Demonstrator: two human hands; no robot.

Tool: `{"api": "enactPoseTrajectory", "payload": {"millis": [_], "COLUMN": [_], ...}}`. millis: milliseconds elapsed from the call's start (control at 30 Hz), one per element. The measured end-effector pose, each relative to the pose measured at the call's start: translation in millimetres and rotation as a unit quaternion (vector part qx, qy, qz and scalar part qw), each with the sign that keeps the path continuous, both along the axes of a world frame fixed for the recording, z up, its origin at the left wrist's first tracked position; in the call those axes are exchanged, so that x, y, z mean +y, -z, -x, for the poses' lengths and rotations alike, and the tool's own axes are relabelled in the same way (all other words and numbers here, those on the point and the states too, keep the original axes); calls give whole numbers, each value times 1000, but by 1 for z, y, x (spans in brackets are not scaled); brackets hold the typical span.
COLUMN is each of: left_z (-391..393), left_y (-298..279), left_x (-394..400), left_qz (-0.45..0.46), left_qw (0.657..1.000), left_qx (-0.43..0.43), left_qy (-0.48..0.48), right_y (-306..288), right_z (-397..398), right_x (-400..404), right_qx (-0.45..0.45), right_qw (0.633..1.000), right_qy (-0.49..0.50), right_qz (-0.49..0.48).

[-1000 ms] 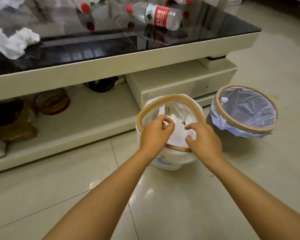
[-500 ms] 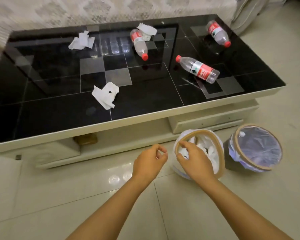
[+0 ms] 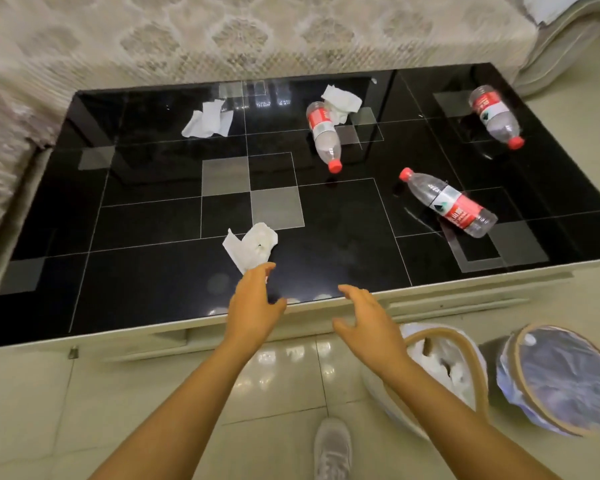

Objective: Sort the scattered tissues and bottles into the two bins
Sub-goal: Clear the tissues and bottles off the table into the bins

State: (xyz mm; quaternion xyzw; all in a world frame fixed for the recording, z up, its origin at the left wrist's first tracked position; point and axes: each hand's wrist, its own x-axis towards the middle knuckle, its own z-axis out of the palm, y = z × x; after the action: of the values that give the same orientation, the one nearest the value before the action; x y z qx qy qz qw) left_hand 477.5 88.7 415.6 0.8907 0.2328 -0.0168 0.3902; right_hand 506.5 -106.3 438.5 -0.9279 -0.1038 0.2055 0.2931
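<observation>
On the black glass table (image 3: 146, 271) lie three crumpled white tissues: a near one (image 3: 252, 245), a far left one (image 3: 208, 121) and a far one (image 3: 342, 102) beside a bottle. Three clear bottles with red caps lie on their sides: a middle one (image 3: 323, 135), a near right one (image 3: 449, 206) and a far right one (image 3: 495, 116). My left hand (image 3: 253, 306) is open, its fingertips at the near tissue's lower edge. My right hand (image 3: 368, 322) is open above the table's front edge. On the floor at right stand a white-lined bin (image 3: 465, 351) holding tissues and a blue-lined bin (image 3: 565, 379).
A sofa with a patterned beige cover (image 3: 257, 32) runs behind the table and along its left end. My grey shoe (image 3: 333, 448) stands on the pale tiled floor (image 3: 84, 410) in front of the table, left of the bins.
Both hands left the white-lined bin, rose and moved left over the table's front edge. The left hand opened and reached the near tissue. The view tilted up over the tabletop.
</observation>
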Motion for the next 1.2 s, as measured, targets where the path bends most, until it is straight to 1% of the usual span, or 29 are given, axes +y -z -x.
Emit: {"api": "enactPoseTrajectory", "payload": {"millis": [100, 133, 267, 367, 433, 533, 600, 733, 867, 967, 1100, 1200], "left_z": [-34, -44, -73, -83, -90, -105, -118, -160, -214, -246, -279, -294], "left_y": [4, 7, 30, 46, 55, 62, 62, 53, 38, 32, 39, 45], "left_x": [5, 7, 21, 28, 30, 37, 44, 70, 121, 171, 228, 257], "left_qz": [-106, -128, -116, -121, -133, -173, -158, -142, -99, -74, -87, -104], "left_qw": [994, 991, 979, 970, 968, 958, 964, 977, 988, 984, 978, 972], "left_qx": [26, 45, 158, 196, 206, 229, 211, 160, 70, 23, 32, 43], "left_qy": [-5, -14, -64, -75, -56, 7, 27, 11, -93, -158, -186, -204], "right_y": [1, 2, 3, 6, 8, 16, 19, 19, 15, 18, 29, 39], "right_z": [-39, -52, -105, -134, -147, -165, -179, -217, -261, -295, -344, -374], "right_x": [1, 1, -2, -2, -2, 5, 13, 39, 83, 137, 229, 292], "right_qx": [19, 22, 14, 21, 28, 37, 38, 39, 24, -6, -40, -58], "right_qw": [1000, 1000, 1000, 999, 999, 999, 999, 999, 998, 994, 982, 977], "right_qy": [-3, -4, -18, -16, -17, -26, -31, -36, -49, -96, -174, -196], "right_qz": [-1, -1, 16, 27, 29, 26, 20, 4, -29, -51, -68, -59]}}
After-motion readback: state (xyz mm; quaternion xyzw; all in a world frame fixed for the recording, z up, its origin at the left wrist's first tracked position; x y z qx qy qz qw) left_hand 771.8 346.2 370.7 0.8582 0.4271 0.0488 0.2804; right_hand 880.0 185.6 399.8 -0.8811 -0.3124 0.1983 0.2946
